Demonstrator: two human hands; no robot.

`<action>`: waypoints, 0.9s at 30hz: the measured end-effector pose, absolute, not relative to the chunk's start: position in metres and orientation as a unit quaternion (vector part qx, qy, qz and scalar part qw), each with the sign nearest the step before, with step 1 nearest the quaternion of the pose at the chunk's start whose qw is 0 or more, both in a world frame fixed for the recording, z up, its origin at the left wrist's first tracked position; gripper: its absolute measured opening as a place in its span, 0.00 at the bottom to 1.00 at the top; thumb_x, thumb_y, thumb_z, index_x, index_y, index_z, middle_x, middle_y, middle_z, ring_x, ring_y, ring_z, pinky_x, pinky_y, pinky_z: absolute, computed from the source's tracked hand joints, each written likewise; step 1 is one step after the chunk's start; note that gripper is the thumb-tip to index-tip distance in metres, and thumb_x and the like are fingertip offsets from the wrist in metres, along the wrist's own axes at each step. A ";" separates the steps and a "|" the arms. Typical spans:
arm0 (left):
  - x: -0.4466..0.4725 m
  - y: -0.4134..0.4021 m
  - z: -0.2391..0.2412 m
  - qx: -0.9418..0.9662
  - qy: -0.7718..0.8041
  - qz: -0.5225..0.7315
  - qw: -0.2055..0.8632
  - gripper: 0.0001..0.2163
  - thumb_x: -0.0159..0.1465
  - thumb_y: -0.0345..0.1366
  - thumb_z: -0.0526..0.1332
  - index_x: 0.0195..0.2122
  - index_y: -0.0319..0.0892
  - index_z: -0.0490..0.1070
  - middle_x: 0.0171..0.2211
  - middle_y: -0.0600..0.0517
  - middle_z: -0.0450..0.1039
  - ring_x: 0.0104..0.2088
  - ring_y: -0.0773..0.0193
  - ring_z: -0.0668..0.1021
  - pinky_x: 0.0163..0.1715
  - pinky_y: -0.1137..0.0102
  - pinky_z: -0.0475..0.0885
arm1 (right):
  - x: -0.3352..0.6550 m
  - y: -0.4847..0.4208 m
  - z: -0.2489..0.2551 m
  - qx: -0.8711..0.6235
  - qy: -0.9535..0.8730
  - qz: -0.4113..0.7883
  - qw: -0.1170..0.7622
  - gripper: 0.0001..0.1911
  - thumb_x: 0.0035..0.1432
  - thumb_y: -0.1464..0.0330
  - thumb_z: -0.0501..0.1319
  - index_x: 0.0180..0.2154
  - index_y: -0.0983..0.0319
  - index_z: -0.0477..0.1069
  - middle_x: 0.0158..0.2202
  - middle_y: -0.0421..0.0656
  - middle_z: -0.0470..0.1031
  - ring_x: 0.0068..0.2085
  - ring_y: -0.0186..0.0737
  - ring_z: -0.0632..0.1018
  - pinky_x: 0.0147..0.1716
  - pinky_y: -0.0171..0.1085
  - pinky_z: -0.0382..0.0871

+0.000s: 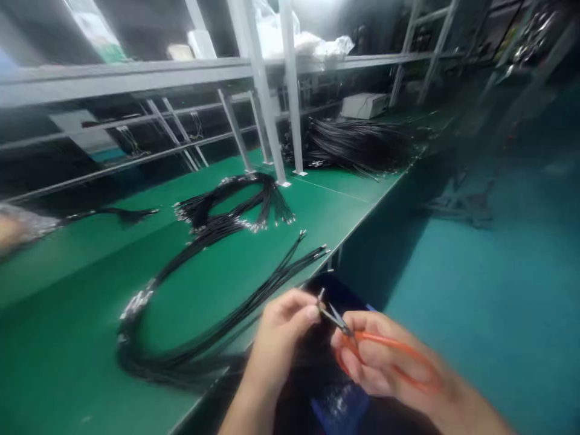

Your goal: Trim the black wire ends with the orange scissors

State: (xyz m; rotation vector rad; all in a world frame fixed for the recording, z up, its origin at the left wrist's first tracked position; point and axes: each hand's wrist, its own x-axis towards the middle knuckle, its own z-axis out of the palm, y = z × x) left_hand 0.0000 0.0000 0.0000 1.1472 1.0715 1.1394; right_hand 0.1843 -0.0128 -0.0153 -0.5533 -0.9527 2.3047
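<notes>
My left hand (287,323) pinches the end of a thin cable; its small silver tip (322,294) sticks up past the fingers, while the rest of the cable is hard to make out. In my right hand (378,362) is a pair of scissors with orange handles (399,344). The blades are parted and reach to the cable end by my left fingertips. Left of my hands, a long bundle of black cables (217,323) curves over the green bench (203,284), its metal-tipped ends lying near the bench edge.
Another looped bundle of black cables (217,202) lies farther back, and a large pile (357,142) rests beyond the white posts (267,103). A shelf (136,78) runs above the bench. Something blue (342,408) is below my hands. At far left is a blurred hand (9,232).
</notes>
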 end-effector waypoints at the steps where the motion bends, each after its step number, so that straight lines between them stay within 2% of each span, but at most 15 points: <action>1: 0.001 0.000 0.001 0.492 0.467 0.490 0.547 0.05 0.56 0.34 0.65 0.27 0.39 0.73 0.24 0.56 0.70 0.25 0.72 0.67 0.25 0.77 0.61 | 0.182 -0.013 -0.014 -0.258 -0.357 0.833 0.335 0.20 0.47 0.58 0.68 0.37 0.65 0.69 0.24 0.40 0.69 0.19 0.24 0.59 0.17 0.27 0.48; 4: 0.005 0.000 0.004 0.508 0.492 0.494 0.507 0.05 0.55 0.33 0.66 0.26 0.39 0.72 0.23 0.57 0.69 0.24 0.72 0.66 0.25 0.77 0.61 | 0.175 -0.011 -0.009 -0.376 -0.358 0.717 0.465 0.17 0.44 0.64 0.71 0.35 0.61 0.68 0.24 0.35 0.67 0.22 0.26 0.63 0.20 0.27 0.55; 7: 0.010 -0.002 0.006 0.529 0.502 0.479 0.489 0.05 0.55 0.33 0.65 0.25 0.39 0.72 0.23 0.56 0.68 0.25 0.71 0.67 0.26 0.76 0.62 | 0.167 -0.008 0.000 -0.448 -0.361 0.570 0.587 0.18 0.45 0.67 0.71 0.36 0.57 0.66 0.29 0.36 0.72 0.30 0.31 0.72 0.29 0.29 0.65; 9: 0.013 -0.004 0.007 0.542 0.503 0.473 0.479 0.06 0.56 0.33 0.65 0.24 0.39 0.71 0.22 0.56 0.68 0.25 0.70 0.67 0.26 0.76 0.62 | 0.160 -0.006 0.005 -0.446 -0.388 0.528 0.610 0.18 0.47 0.67 0.69 0.38 0.56 0.65 0.33 0.37 0.75 0.33 0.33 0.75 0.33 0.31 0.69; 11: 0.015 -0.006 0.007 0.552 0.504 0.470 0.470 0.06 0.56 0.33 0.64 0.24 0.39 0.71 0.22 0.56 0.67 0.25 0.70 0.67 0.26 0.76 0.62 | 0.152 -0.004 0.007 -0.447 -0.417 0.491 0.621 0.15 0.49 0.68 0.68 0.37 0.56 0.64 0.31 0.37 0.76 0.32 0.34 0.76 0.35 0.32 0.70; 15: 0.014 -0.007 0.006 0.542 0.493 0.475 0.488 0.07 0.56 0.33 0.65 0.24 0.38 0.71 0.22 0.56 0.67 0.25 0.70 0.67 0.26 0.76 0.62 | 0.141 -0.010 -0.003 -0.495 -0.469 0.354 0.640 0.11 0.52 0.71 0.64 0.36 0.55 0.64 0.26 0.34 0.72 0.27 0.33 0.75 0.28 0.31 0.70; 18: 0.009 -0.004 0.002 0.512 0.475 0.481 0.530 0.07 0.57 0.35 0.65 0.25 0.38 0.71 0.23 0.56 0.68 0.25 0.70 0.68 0.27 0.75 0.63 | 0.143 -0.020 -0.013 -0.478 -0.582 0.283 0.593 0.14 0.50 0.77 0.62 0.36 0.54 0.65 0.27 0.34 0.72 0.25 0.32 0.73 0.26 0.31 0.68; 21: 0.003 0.001 -0.001 0.485 0.449 0.483 0.575 0.07 0.57 0.36 0.65 0.27 0.39 0.72 0.24 0.55 0.70 0.25 0.70 0.69 0.28 0.75 0.63 | 0.153 -0.028 -0.013 -0.444 -0.654 0.348 0.504 0.16 0.48 0.79 0.62 0.36 0.54 0.67 0.29 0.36 0.73 0.27 0.34 0.74 0.27 0.32 0.68; 24: -0.003 0.004 0.000 0.480 0.437 0.483 0.588 0.06 0.56 0.35 0.65 0.28 0.38 0.73 0.24 0.54 0.71 0.25 0.71 0.68 0.26 0.76 0.61 | 0.168 -0.027 -0.006 -0.438 -0.571 0.530 0.449 0.17 0.48 0.77 0.64 0.40 0.55 0.67 0.36 0.39 0.74 0.33 0.35 0.75 0.32 0.33 0.69; 27: -0.005 0.006 0.003 0.456 0.437 0.479 0.610 0.05 0.55 0.34 0.65 0.27 0.37 0.73 0.23 0.54 0.70 0.24 0.72 0.65 0.24 0.77 0.59 | 0.183 -0.019 -0.004 -0.360 -0.495 0.675 0.411 0.17 0.46 0.76 0.66 0.39 0.58 0.68 0.34 0.39 0.75 0.33 0.34 0.74 0.30 0.30 0.65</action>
